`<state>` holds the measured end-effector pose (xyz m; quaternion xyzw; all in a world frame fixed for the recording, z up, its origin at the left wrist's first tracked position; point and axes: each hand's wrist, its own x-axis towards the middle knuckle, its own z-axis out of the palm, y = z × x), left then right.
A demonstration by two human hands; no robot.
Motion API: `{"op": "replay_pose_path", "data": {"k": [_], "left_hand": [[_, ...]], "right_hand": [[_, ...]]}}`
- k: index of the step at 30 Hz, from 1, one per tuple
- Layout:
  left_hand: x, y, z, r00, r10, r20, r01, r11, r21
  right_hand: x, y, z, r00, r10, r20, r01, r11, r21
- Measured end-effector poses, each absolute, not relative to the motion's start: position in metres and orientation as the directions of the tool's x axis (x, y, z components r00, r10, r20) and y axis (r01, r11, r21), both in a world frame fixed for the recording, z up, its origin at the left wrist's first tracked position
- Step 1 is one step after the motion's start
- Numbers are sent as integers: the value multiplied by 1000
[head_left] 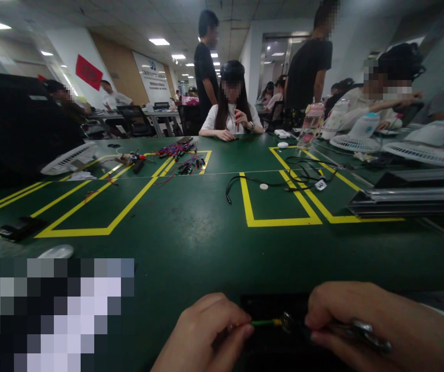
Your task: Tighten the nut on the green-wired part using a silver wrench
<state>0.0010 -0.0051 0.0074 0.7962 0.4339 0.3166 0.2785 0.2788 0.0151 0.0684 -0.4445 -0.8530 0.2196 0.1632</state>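
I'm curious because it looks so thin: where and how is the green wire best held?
Probably pinch the green wire lightly at its visible left end, coming from the left, where the left hand is: it is thin, runs crosswise, and its right end meets a yellow piece.

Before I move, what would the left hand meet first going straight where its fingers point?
Past the green wire it pinches, the left hand probably meets the shiny dark piece; depth is unclear.

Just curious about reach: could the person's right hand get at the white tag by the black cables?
Probably yes: only green tabletop and flat yellow tape lie between the right hand and the white tag. But the fingers hold a shiny metal object, so they look busy.
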Motion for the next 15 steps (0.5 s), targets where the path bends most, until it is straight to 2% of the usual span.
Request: {"op": "replay_pose_path", "data": {"k": [5,10,15], "left_hand": [[2,-4,9,439,867,237,525,-461,715],[3,-4,10,427,867,255,515,-465,720],[1,-5,9,429,863,265,510,-474,718]], "right_hand": [[277,24,79,-643,744,183,610,641,-466],[281,31,88,-721,691,49,609,666,-432],[284,34,97,-679,734,-23,646,583,-492]]}}
